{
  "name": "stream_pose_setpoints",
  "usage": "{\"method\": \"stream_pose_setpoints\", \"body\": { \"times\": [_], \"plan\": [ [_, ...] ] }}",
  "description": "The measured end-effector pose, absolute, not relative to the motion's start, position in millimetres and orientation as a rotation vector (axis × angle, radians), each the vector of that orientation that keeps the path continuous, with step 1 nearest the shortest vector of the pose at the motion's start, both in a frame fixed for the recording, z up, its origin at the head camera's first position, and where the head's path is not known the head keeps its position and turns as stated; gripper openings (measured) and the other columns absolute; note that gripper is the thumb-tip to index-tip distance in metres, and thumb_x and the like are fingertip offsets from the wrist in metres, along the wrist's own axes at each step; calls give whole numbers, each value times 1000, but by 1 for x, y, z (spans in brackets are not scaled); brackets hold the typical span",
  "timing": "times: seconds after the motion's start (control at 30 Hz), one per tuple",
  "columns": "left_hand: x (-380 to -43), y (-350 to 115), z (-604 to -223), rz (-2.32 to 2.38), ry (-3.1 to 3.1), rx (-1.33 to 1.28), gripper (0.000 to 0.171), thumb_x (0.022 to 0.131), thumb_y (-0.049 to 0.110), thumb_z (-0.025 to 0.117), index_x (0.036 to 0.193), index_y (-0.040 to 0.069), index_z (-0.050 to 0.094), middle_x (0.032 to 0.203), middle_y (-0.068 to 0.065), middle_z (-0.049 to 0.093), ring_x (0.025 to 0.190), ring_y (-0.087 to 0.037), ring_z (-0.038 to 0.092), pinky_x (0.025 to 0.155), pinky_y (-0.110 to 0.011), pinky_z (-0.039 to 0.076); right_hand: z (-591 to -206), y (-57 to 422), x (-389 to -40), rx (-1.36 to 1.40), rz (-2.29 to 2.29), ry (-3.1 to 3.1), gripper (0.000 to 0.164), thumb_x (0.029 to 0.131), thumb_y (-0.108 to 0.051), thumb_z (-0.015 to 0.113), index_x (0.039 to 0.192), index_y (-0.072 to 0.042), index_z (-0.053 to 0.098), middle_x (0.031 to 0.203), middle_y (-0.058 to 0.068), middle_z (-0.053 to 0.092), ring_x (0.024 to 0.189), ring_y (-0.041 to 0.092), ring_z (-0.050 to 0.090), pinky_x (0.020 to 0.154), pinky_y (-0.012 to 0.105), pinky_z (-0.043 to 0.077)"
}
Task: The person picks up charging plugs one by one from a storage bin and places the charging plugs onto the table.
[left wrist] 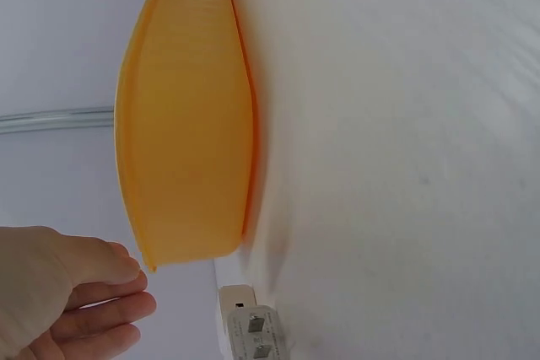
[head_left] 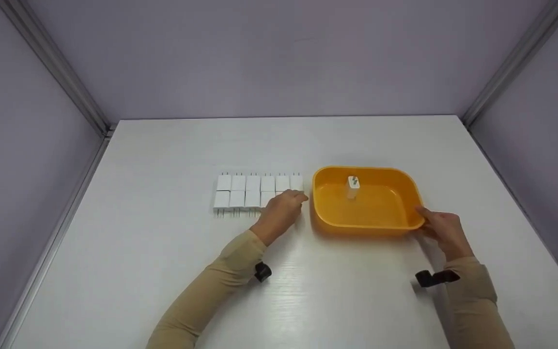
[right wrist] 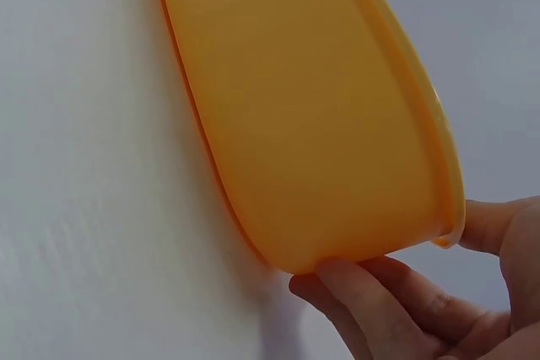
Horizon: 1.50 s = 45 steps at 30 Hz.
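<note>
White plug chargers (head_left: 252, 198) lie in two rows on the table, their metal prongs pointing outward. My left hand (head_left: 281, 211) is over the right end of these rows and hides part of the near row. In the left wrist view its fingers (left wrist: 101, 318) are loosely extended with nothing between them, and a charger (left wrist: 256, 335) shows prongs up close by. An orange plastic basin (head_left: 368, 225) stands to the right of the rows. With the thumb at its rim and fingers (right wrist: 371, 301) against its outer wall, my right hand (head_left: 443, 230) grips the basin's near right corner.
One white charger (head_left: 352, 188) stands inside the basin with its prongs up. Grey-violet panels (head_left: 279, 58) enclose the white table (head_left: 162, 281) at the back and both sides. A black wrist strap (head_left: 436, 278) is around the right sleeve.
</note>
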<state>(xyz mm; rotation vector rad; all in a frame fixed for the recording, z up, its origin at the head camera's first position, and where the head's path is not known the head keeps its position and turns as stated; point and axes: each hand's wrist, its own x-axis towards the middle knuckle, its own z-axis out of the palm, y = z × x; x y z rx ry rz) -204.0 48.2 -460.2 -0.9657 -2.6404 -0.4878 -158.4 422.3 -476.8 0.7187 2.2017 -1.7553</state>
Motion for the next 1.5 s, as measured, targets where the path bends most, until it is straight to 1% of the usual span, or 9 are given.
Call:
{"method": "stream_pose_setpoints", "body": {
  "times": [0.2, 0.4, 0.57, 0.8, 0.87, 0.97, 1.2, 1.3, 1.5],
  "plan": [
    [-202, 55, -460, -531, -2597, -996, 17, 88, 1, 63, 103, 4, 70, 101, -8, 74, 95, -20, 70, 85, -26, 58, -474, 426, -160, 662, -1790, 2205, 82, 88, -45, 65, 139, 14, 38, 74, -18, 66, 71, -2, 69, 73, 16, 58],
    [-202, 65, -458, -574, -2543, -1035, 17, 91, 4, 61, 106, 3, 70, 103, -8, 74, 96, -19, 71, 89, -25, 57, -473, 427, -162, 679, -1696, 2221, 82, 89, -48, 62, 141, 11, 37, 77, -18, 63, 71, -2, 67, 73, 14, 56],
    [-203, 78, -455, -549, -2493, -1080, 17, 91, 5, 60, 104, 4, 71, 102, -7, 74, 94, -18, 70, 87, -24, 57, -471, 427, -161, 676, -1639, 2242, 81, 90, -49, 60, 141, 10, 38, 81, -17, 60, 74, -3, 65, 74, 13, 56],
    [-210, 96, -451, -531, -2578, -1134, 21, 93, 8, 58, 109, 4, 70, 105, -7, 73, 97, -18, 70, 88, -25, 57, -471, 428, -161, 691, -1601, 2254, 78, 91, -47, 59, 142, 8, 38, 87, -15, 59, 75, -4, 63, 74, 12, 55],
    [-212, 100, -451, -537, -2595, -1151, 22, 93, 7, 57, 110, 3, 69, 106, -8, 73, 98, -19, 70, 89, -26, 57, -471, 428, -161, 700, -1607, 2242, 79, 91, -48, 60, 142, 8, 38, 88, -15, 59, 75, -3, 63, 74, 12, 55],
    [-213, 103, -451, -531, -2604, -1160, 22, 93, 7, 57, 111, 3, 69, 106, -9, 73, 98, -19, 70, 88, -26, 57, -472, 428, -161, 706, -1627, 2232, 80, 90, -49, 61, 142, 8, 38, 83, -17, 60, 74, -3, 64, 73, 11, 55],
    [-219, 112, -451, -518, -2615, -1160, 21, 92, 8, 58, 110, 4, 69, 103, -8, 73, 93, -20, 70, 79, -26, 59, -473, 429, -156, 696, -1717, 2213, 86, 85, -49, 66, 142, 9, 37, 79, -19, 63, 74, -4, 66, 73, 13, 56],
    [-224, 116, -450, -496, -2671, -1168, 22, 93, 9, 57, 112, 5, 69, 104, -8, 72, 94, -20, 70, 81, -27, 59, -473, 429, -155, 701, -1720, 2218, 87, 85, -49, 66, 142, 9, 37, 79, -19, 62, 74, -3, 66, 73, 13, 56],
    [-232, 128, -448, -429, -2747, -1227, 24, 93, 7, 56, 115, 5, 66, 111, -8, 70, 103, -19, 67, 89, -25, 56, -475, 429, -155, 724, -1672, 2245, 90, 83, -56, 64, 142, 6, 39, 80, -20, 61, 75, -3, 65, 73, 11, 55]
  ]
}}
